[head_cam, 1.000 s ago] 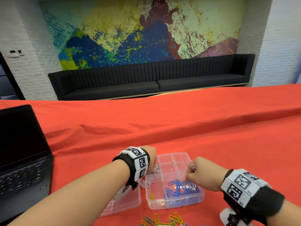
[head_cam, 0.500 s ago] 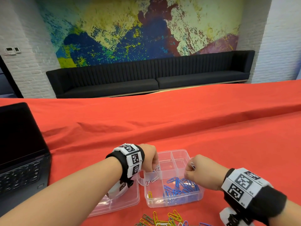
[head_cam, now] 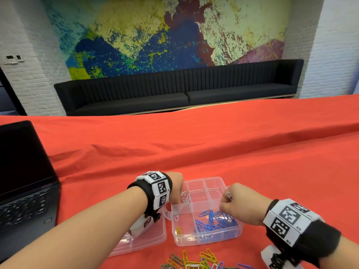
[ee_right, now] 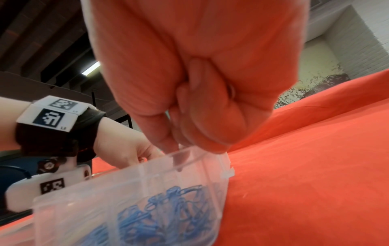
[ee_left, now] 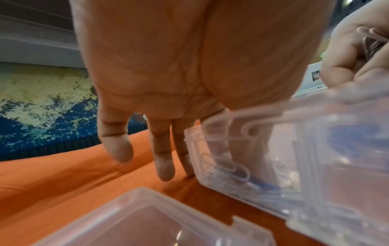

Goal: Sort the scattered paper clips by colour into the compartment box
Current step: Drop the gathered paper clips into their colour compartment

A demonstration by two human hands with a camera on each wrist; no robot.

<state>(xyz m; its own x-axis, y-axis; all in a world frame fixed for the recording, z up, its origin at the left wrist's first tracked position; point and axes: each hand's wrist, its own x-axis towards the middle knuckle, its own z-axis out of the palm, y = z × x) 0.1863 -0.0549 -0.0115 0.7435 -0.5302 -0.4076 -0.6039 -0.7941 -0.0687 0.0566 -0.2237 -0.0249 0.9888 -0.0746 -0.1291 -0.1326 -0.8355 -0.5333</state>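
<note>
The clear compartment box (head_cam: 209, 240) stands open on the red cloth, its lid (head_cam: 147, 239) lying flat to the left. Blue clips (head_cam: 215, 222) fill one near compartment, a yellow clip (head_cam: 178, 230) lies in the near-left one, and white clips (head_cam: 186, 199) lie at the far left. My left hand (head_cam: 175, 188) reaches down at that far-left compartment. Its fingers (ee_left: 162, 159) hang straight, and I see nothing held in them. My right hand (head_cam: 236, 202) hovers as a fist over the box's right side and grips a few white clips (head_cam: 229, 195).
A loose pile of mixed-colour clips (head_cam: 196, 262) lies on the cloth in front of the box. An open laptop (head_cam: 25, 181) sits at the left edge. Red cloth stretches far beyond the box, with a black sofa against the wall.
My left hand has dipped slightly lower at the far-left compartment. The right fist has stayed over the box with its clips.
</note>
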